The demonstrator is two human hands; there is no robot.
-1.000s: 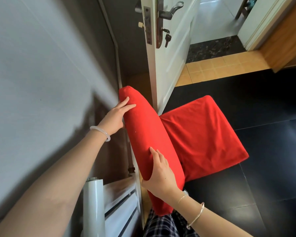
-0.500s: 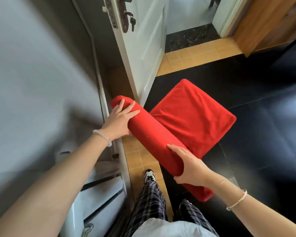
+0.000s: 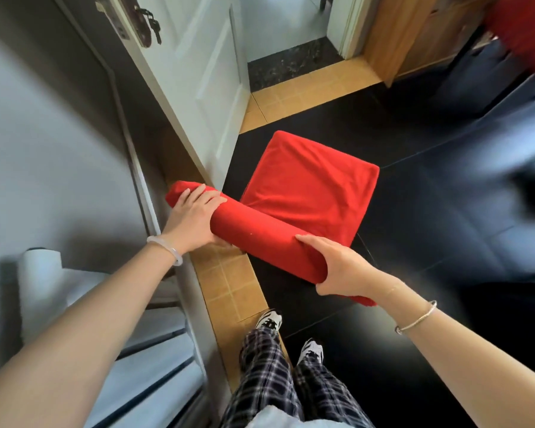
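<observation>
Red cushion (image 3: 260, 239) (plain, plump) held edge-up.

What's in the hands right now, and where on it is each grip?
A red rolled cloth, held in both hands. The left hand grips round the roll close to its far end, and the right hand wraps round it close to its near end.

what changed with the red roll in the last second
The red roll swung down from nearly upright to a low slant beside the door. The left hand, flat on it before, now wraps its far end; the right hand kept holding the near end. The unrolled flap still trails from it.
</observation>
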